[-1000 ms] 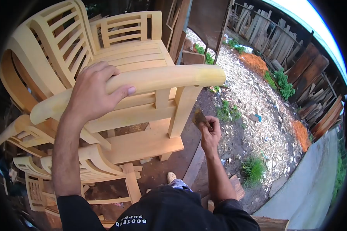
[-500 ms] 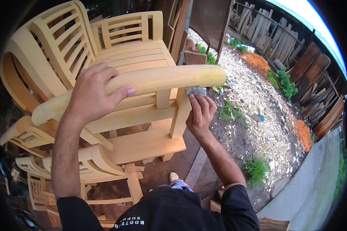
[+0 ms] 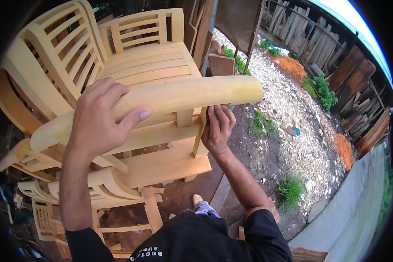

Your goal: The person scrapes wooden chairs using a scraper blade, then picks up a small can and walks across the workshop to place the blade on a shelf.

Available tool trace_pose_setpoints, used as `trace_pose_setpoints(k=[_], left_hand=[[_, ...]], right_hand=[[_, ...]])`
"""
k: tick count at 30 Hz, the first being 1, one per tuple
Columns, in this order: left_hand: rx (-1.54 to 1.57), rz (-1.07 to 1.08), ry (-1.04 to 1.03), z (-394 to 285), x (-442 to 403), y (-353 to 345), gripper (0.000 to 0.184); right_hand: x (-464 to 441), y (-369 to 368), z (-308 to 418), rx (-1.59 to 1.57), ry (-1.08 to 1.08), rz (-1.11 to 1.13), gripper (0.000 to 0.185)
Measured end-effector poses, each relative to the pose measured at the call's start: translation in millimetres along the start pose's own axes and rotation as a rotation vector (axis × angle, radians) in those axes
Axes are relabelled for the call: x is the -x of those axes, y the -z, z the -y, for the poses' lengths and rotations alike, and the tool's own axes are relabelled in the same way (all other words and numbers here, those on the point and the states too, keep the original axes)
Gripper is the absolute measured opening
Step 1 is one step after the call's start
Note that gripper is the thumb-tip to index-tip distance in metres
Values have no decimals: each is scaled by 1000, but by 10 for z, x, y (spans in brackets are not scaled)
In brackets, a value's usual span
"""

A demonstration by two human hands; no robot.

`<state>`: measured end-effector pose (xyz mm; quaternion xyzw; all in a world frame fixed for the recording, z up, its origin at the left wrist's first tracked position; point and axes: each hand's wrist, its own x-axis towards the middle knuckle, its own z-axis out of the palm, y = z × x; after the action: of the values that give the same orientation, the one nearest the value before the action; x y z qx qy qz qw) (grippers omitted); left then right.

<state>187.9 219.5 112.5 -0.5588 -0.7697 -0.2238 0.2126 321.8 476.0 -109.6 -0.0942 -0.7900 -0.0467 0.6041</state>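
Note:
A pale wooden armrest (image 3: 192, 92) of a slatted chair runs across the middle of the view. My left hand (image 3: 101, 118) is wrapped over its left part, thumb on the near side. Below the right end of the armrest, my right hand (image 3: 218, 129) presses a thin sheet against the upright post (image 3: 201, 146). Only a dark edge and a small grey bit of that sheet show by the fingers; the rest is hidden. Behind the armrest lie the slatted seat (image 3: 148, 63) and the slatted backrest (image 3: 72, 43).
More unfinished chair frames (image 3: 111, 185) stand at the lower left. A wooden board (image 3: 166, 168) lies low beneath the armrest. Wood chips (image 3: 288, 126) cover the ground at right, with grass tufts (image 3: 290, 192) and stacked planks (image 3: 353, 78) beyond. A foot (image 3: 197, 200) shows below.
My right hand has moved up and left from the open ground side to the post under the armrest. The armrest appears slightly lower and larger, with my left hand still on it.

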Motion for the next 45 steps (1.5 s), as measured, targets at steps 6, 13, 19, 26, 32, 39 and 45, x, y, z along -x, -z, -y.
trace_pose_setpoints(k=[6, 13, 19, 26, 32, 39, 45], left_hand=[[-41, -34, -75, -15, -50, 0, 48], [-40, 7, -54, -38, -44, 42, 48], [-39, 11, -27, -23, -15, 47, 48], [-44, 8, -42, 0, -21, 36, 48], [-31, 16, -59, -7, -67, 38, 47], [-33, -4, -90, -23, -80, 37, 47], [-24, 38, -44, 2, -32, 64, 47]], right_hand=[[85, -17, -158, 41, 67, 41, 39], [44, 345, -136, 24, 23, 110, 42], [-139, 403, -34, 14, 17, -22, 38], [-51, 7, 12, 19, -11, -40, 46], [123, -203, -203, 19, 74, -41, 41], [139, 122, -132, 18, 29, 108, 39], [-11, 525, -53, 66, 10, 95, 35]])
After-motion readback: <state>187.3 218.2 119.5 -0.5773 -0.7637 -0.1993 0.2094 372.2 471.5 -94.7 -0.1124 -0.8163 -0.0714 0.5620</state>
